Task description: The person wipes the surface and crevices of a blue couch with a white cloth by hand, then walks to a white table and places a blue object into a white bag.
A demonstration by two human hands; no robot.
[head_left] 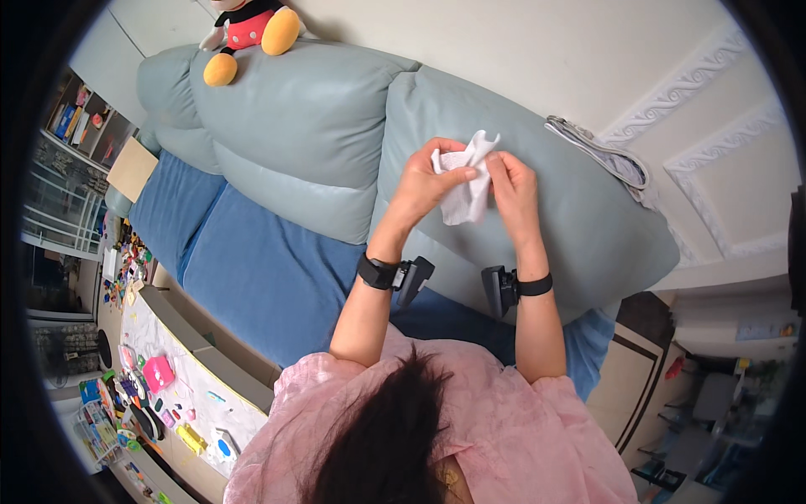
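Note:
Both hands are raised in front of the sofa back, holding a small white cloth [462, 197] between them. Whether it is a sock or a plain cloth I cannot tell. My left hand [428, 181] grips it on the left, with the thumb laid across its front. On the other side, my right hand [514, 189] pinches its right edge between thumb and fingers. The cloth is bunched at the top and hangs down loosely below the thumb. Each wrist wears a black strap with a small dark device on it.
A grey-green leather sofa [285, 118] with blue seat covers [269, 269] stands ahead. A plush toy [252, 34] sits on its back at the left, folded grey fabric [604, 160] lies at the right. Lower left, a table [197, 386] carries toys, including a pink case [157, 374].

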